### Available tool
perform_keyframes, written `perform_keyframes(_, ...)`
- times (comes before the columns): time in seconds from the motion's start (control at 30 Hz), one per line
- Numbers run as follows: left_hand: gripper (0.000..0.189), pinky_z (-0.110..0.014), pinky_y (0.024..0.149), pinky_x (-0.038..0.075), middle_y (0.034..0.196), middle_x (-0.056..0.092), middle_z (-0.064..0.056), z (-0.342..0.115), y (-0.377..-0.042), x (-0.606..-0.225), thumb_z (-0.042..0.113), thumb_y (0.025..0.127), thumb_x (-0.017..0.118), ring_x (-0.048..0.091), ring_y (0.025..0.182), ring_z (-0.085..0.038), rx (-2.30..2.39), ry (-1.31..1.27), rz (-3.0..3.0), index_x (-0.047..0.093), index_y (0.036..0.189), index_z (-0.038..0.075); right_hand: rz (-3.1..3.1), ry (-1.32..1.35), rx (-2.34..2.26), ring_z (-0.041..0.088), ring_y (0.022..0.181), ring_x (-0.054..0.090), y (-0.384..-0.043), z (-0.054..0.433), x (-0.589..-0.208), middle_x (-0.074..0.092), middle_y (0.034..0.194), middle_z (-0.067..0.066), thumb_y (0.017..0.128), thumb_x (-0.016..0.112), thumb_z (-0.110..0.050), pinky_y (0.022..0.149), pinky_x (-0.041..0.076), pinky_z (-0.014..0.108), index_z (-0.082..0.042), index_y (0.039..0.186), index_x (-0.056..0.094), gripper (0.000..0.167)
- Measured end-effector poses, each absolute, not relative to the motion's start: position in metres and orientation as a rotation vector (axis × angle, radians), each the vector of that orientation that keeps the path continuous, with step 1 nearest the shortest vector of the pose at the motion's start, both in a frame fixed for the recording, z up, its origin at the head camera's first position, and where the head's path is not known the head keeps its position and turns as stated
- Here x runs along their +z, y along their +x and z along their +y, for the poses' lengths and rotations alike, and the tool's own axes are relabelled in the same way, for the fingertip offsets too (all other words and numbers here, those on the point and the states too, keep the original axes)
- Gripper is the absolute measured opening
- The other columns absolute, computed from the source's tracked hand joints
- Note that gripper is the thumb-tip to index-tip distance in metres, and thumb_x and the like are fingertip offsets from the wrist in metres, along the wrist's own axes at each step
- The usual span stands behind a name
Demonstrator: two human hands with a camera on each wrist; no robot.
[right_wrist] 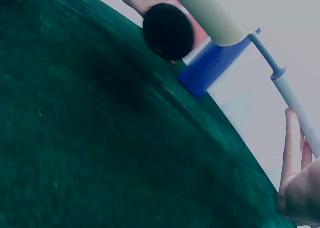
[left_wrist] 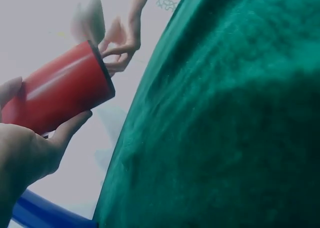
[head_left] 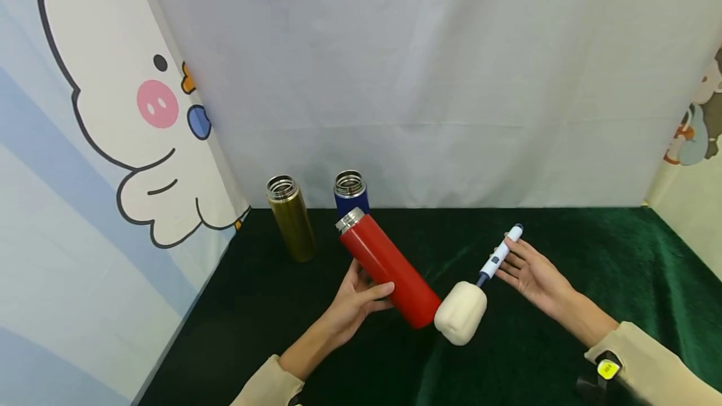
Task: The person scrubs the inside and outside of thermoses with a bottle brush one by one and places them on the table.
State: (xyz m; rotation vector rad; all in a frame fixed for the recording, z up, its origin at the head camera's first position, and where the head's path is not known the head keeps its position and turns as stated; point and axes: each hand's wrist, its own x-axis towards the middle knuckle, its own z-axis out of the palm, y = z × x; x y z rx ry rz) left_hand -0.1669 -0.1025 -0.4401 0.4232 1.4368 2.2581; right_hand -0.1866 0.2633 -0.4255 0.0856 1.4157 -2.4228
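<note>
My left hand (head_left: 351, 307) grips a red vacuum flask (head_left: 390, 271) round its body and holds it tilted. The flask's lidless steel mouth (head_left: 351, 219) points up and to the left, its base down and to the right. Pinched in my right hand (head_left: 538, 279) is the pale handle of a bottle brush (head_left: 499, 255). The white sponge head (head_left: 461, 313) of the brush hangs down beside the flask's base in the head view. In the right wrist view the flask's dark base (right_wrist: 169, 32) faces the camera, with the sponge head (right_wrist: 212, 18) near it.
A gold flask (head_left: 293, 227) and a blue flask (head_left: 351, 196), both lidless, stand at the back left; the red flask partly hides the blue one. Dark green cloth (head_left: 592, 255) covers the table. A white curtain (head_left: 451, 80) hangs behind, with a cartoon-printed sheet (head_left: 101, 205) at left.
</note>
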Motion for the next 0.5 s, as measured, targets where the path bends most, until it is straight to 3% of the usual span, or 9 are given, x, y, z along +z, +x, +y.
perform_keyframes(0.33,0.075,-0.047,0.102,0.056,0.149,0.045,-0.009,-0.102,-0.157,-0.43,0.005,0.094,0.062,0.059,0.13,-0.024,2.233,0.457,1.432,0.023,0.155,0.024,1.483,0.191,-2.367,0.006,0.099,0.067,-0.189,0.272,-0.441,0.066,0.1,-0.011,0.109,0.047,-0.029,0.089,0.06,0.028,-0.027,0.129,0.04,0.021)
perform_keyframes(0.5,0.075,-0.048,0.105,0.054,0.151,0.044,-0.009,-0.096,-0.158,-0.424,0.006,0.094,0.062,0.057,0.132,-0.024,2.244,0.453,1.411,0.023,0.155,0.025,1.515,0.184,-2.314,0.006,0.105,0.066,-0.185,0.258,-0.444,0.064,0.11,-0.01,0.109,0.048,-0.033,0.094,0.058,0.029,-0.026,0.139,0.033,0.035)
